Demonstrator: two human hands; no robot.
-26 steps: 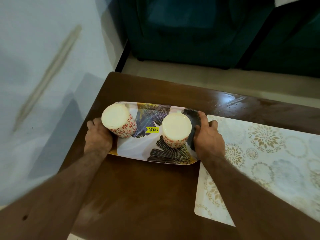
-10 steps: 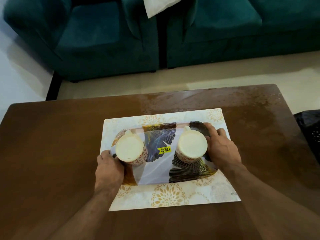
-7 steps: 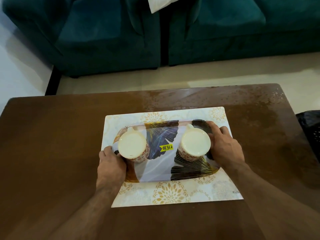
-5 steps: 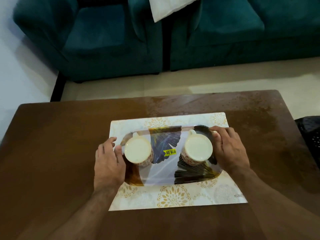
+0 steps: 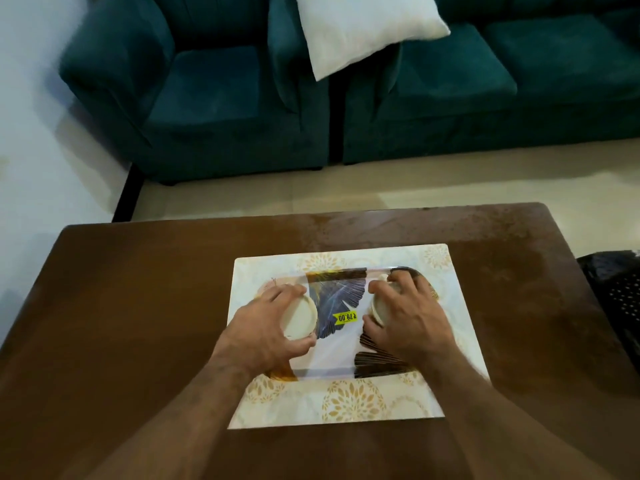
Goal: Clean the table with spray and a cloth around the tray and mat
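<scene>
A patterned tray (image 5: pixel 332 355) with a yellow price sticker lies on a cream mat (image 5: pixel 349 400) with gold flowers, in the middle of the brown table (image 5: pixel 138 306). Two white cups stand on the tray. My left hand (image 5: pixel 266 327) curls over the left cup (image 5: pixel 300 315), fingers around its rim. My right hand (image 5: pixel 408 320) covers most of the right cup (image 5: pixel 378 306) the same way. No spray bottle or cloth is in view.
The table's far right part (image 5: pixel 485 244) looks wet and speckled. A teal armchair (image 5: pixel 207 91) and a teal sofa (image 5: pixel 485 84) with a white cushion (image 5: pixel 360 26) stand beyond the table. A black perforated object (image 5: pixel 613 292) sits at the right edge.
Earlier both hands carried the tray from the table's left end onto the mat. Since half a second ago they have left the tray's ends and closed over the two cups.
</scene>
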